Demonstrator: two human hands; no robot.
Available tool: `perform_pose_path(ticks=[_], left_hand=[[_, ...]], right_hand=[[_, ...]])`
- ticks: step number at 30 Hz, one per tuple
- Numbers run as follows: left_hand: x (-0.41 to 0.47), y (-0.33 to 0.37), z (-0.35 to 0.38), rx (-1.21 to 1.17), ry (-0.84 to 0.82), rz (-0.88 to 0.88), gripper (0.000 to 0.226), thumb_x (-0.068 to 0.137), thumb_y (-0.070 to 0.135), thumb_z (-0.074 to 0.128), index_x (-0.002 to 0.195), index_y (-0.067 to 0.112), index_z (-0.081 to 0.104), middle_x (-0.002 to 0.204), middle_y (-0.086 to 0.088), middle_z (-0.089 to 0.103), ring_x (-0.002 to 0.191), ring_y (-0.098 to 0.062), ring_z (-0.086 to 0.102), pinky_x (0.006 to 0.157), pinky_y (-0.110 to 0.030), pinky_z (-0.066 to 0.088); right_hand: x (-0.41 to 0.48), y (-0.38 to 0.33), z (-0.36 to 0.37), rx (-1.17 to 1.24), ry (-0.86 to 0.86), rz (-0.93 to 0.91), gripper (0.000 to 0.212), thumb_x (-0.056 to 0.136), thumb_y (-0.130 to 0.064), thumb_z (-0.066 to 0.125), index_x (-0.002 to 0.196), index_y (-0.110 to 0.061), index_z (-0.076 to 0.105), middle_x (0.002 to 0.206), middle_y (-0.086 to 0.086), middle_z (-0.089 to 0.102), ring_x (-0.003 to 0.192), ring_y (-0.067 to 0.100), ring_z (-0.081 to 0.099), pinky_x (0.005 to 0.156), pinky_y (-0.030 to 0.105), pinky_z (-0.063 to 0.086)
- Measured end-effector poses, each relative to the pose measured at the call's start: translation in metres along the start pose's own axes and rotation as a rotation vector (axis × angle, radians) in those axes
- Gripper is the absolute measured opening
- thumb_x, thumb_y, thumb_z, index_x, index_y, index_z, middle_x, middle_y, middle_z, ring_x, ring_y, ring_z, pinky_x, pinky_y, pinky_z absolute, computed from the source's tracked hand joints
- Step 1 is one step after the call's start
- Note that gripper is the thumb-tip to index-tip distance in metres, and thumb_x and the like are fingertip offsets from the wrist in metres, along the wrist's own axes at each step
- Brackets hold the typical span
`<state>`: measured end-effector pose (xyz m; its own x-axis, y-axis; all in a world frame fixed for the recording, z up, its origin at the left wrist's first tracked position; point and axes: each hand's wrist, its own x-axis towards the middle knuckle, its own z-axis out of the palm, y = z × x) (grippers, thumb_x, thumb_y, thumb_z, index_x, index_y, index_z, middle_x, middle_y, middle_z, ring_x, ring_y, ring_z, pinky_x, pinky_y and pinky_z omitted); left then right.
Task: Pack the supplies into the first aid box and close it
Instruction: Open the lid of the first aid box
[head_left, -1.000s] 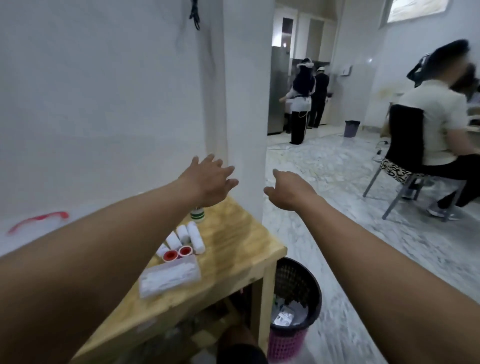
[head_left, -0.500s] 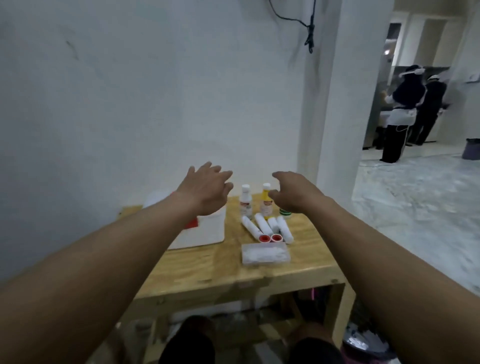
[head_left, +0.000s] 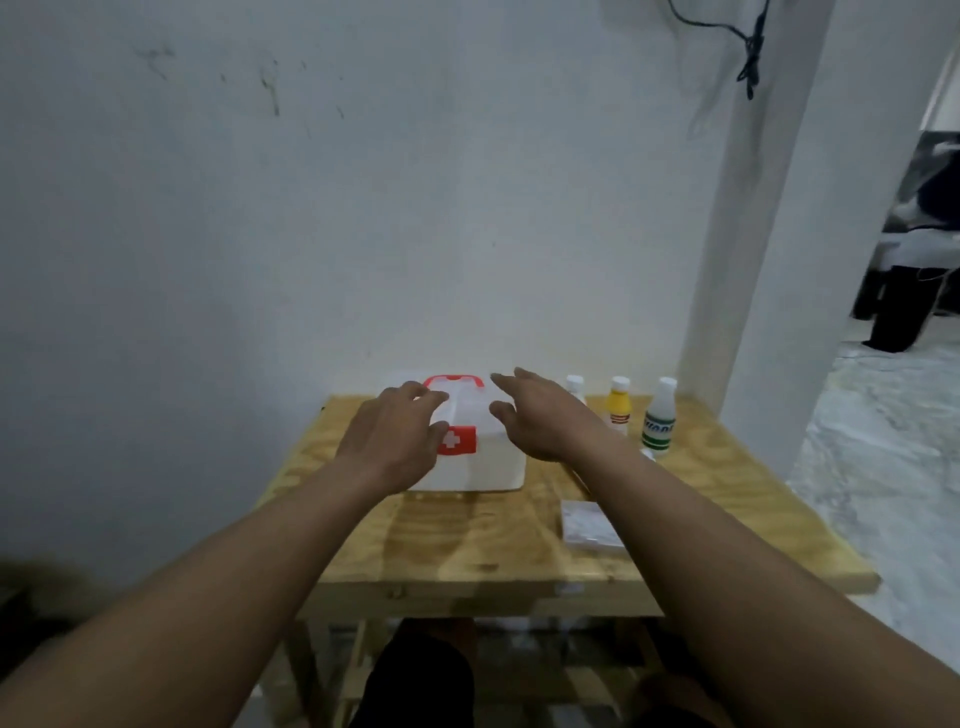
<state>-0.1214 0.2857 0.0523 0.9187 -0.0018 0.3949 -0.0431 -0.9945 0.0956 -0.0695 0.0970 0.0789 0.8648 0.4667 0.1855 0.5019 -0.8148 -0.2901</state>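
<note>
A white first aid box with a red handle and a red cross label stands closed on the wooden table, near the wall. My left hand hovers over its left side, fingers spread, holding nothing. My right hand reaches over its right side, also open. To the right stand a small white bottle, a yellow bottle and a white bottle with a green label. A clear packet of white supplies lies by my right forearm, which hides the rolls.
A white wall rises right behind the table, and a white pillar stands at its right rear corner. A black cable hangs on the wall. Marble floor opens to the right. My knees show under the table's front edge.
My view has swung left from the room to face the table squarely. Both hands have come down over the first aid box, which now sits between them.
</note>
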Motion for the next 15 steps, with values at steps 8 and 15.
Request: perform_pose_path(ticks=[8,15], left_hand=[[-0.016,-0.003,0.041,-0.091,0.343,-0.092,0.037,0.098,0.032,0.059,0.132,0.02,0.067,0.135,-0.008,0.065,0.13,-0.03,0.056,0.11,-0.05,0.04],[-0.019,0.02,0.042,-0.274,0.438,-0.39,0.054,0.087,0.04,0.072,0.136,0.019,0.061,0.143,-0.015,0.052,0.13,-0.034,0.047,0.101,-0.046,0.045]], right_hand=[[0.005,-0.005,0.011,0.021,-0.018,-0.046,0.048,0.108,-0.034,0.034,0.155,-0.026,0.034,0.163,0.007,0.027,0.151,0.021,0.019,0.115,0.037,0.024],[0.007,-0.004,0.009,0.008,-0.026,-0.041,0.047,0.108,-0.032,0.035,0.154,-0.026,0.037,0.16,0.003,0.034,0.15,0.02,0.022,0.114,0.035,0.028]])
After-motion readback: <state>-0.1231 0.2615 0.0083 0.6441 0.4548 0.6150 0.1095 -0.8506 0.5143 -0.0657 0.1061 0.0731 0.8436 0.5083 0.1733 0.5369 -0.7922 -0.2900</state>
